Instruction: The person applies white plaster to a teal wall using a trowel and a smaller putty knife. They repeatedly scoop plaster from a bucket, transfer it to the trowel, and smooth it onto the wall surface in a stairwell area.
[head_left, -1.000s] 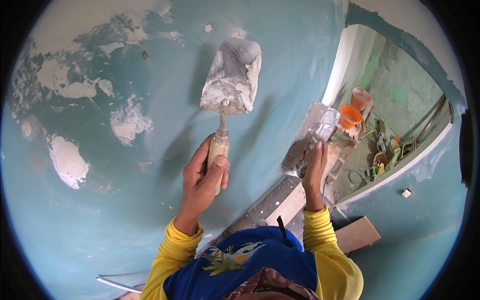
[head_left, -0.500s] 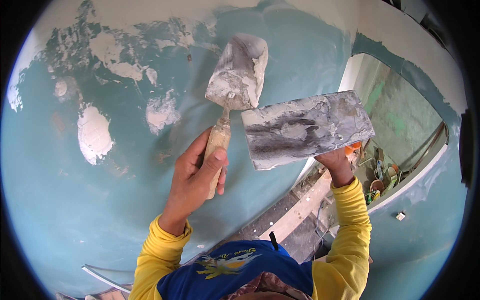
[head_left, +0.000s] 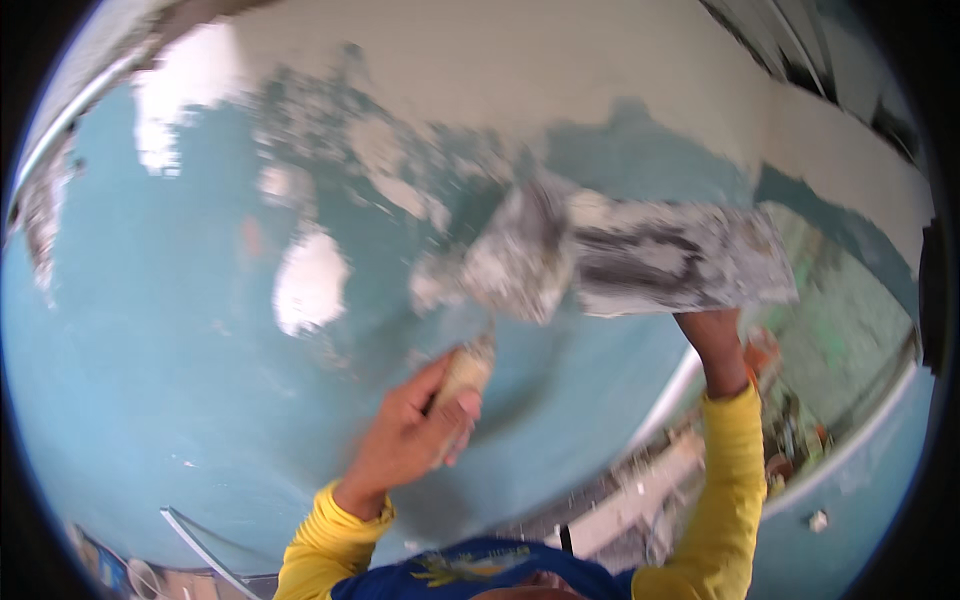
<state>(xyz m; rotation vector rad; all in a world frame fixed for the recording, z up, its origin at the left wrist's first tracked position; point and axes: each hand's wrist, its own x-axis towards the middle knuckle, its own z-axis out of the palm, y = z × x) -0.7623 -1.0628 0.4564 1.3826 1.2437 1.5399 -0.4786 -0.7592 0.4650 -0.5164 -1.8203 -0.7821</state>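
Observation:
My left hand (head_left: 420, 425) grips the pale wooden handle of a putty knife (head_left: 515, 250); its broad, putty-smeared blade is blurred and tilted. My right hand (head_left: 712, 335) is under a rectangular steel trowel (head_left: 680, 260) streaked with white and grey putty, holding it from behind, fingers hidden by the plate. The knife blade meets or overlaps the trowel's left end; I cannot tell if they touch. Behind both is a teal wall (head_left: 170, 390) with uneven white filler patches (head_left: 308, 283) and a pale upper band.
An arched opening (head_left: 830, 320) at right shows a greenish wall, orange buckets (head_left: 760, 352) and clutter. A pale plank (head_left: 640, 490) lies low along the wall. A thin strip (head_left: 200, 545) is at lower left. A small white fixture (head_left: 818, 520) sits on the right wall.
The view has shifted toward the upper wall. My right hand has raised and turned the trowel horizontal, bringing its left end to the knife blade, which now tilts rightward.

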